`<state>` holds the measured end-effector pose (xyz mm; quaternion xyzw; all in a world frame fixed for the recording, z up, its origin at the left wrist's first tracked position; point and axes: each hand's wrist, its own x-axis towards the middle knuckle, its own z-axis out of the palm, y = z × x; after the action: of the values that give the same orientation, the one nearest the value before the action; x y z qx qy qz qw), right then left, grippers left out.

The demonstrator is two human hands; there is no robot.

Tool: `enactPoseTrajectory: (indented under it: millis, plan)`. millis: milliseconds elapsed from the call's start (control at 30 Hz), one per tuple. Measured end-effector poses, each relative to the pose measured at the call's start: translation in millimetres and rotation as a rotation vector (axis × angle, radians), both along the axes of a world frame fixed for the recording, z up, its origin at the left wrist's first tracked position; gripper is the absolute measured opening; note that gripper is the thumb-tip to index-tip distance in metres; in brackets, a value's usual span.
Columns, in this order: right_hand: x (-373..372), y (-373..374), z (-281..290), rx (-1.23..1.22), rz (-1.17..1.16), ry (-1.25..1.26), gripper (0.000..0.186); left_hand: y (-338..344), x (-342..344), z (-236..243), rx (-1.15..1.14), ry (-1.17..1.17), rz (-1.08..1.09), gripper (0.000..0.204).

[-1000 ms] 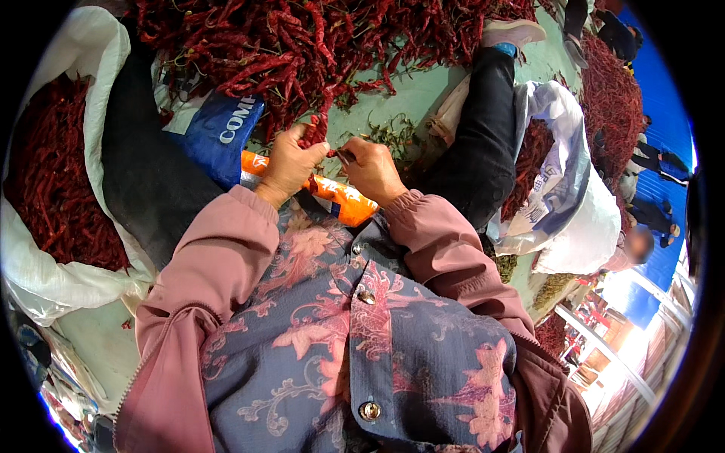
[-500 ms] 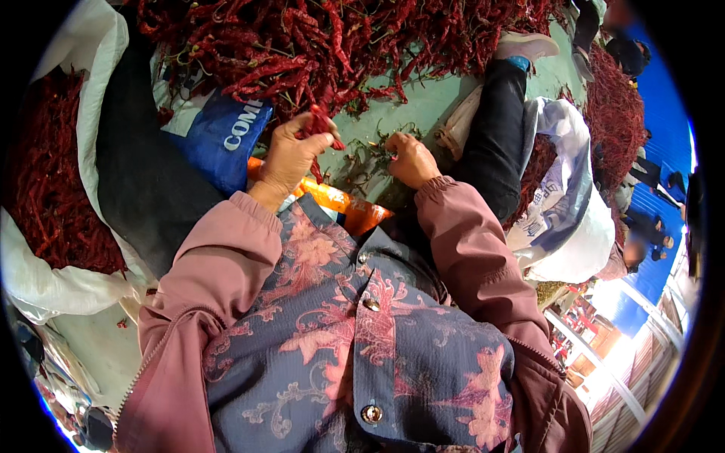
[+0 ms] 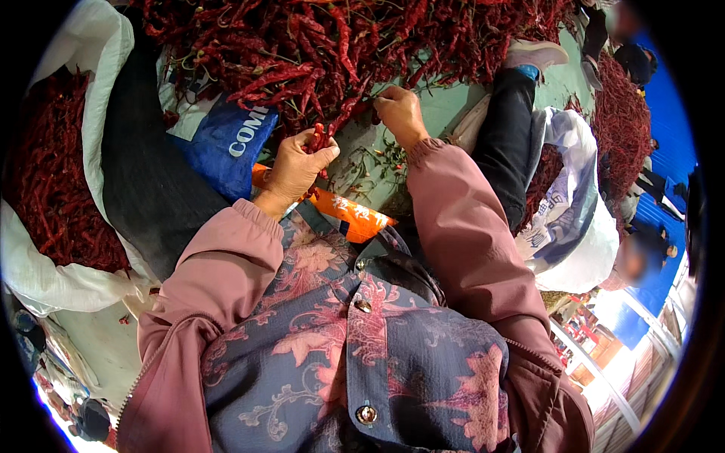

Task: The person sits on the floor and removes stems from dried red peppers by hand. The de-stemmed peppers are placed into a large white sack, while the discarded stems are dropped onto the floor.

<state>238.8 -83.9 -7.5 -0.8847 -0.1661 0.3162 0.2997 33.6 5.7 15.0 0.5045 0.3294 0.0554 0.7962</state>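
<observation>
My left hand (image 3: 296, 166) is closed around a few dried red chili peppers (image 3: 320, 139), whose ends stick out past the thumb and fingers. Farther forward and to the right, my right hand (image 3: 400, 115) reaches to the near edge of a big heap of dried red chilies (image 3: 302, 53). Its fingers are pinched together, with a bit of dark red chili (image 3: 376, 118) showing under the fingertips. Loose green stems and scraps (image 3: 377, 162) lie on the pale green floor below that hand.
Open white sacks of red chilies stand at left (image 3: 57, 291) and right (image 3: 578, 272). A blue printed bag (image 3: 226, 147) and an orange printed bag (image 3: 351, 211) lie near my left hand. Dark-trousered legs (image 3: 495, 143) flank the work area. Other people and another chili heap (image 3: 619, 124) are at far right.
My right hand has moved forward from the green scraps to the heap's edge. My left hand has shifted slightly toward me, still holding chilies.
</observation>
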Motion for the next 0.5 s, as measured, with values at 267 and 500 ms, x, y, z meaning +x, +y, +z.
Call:
enactPoseTrajectory:
  millis: [267,500]
  plan:
    - [-14,-31,13,0.369,-0.262,0.292,0.014,-8,-1,-12,0.083,-0.047,0.070,0.009]
    - [1,3,0,0.183,-0.222,0.320,0.014,-15,-8,-1,0.120,0.036,0.041,0.010]
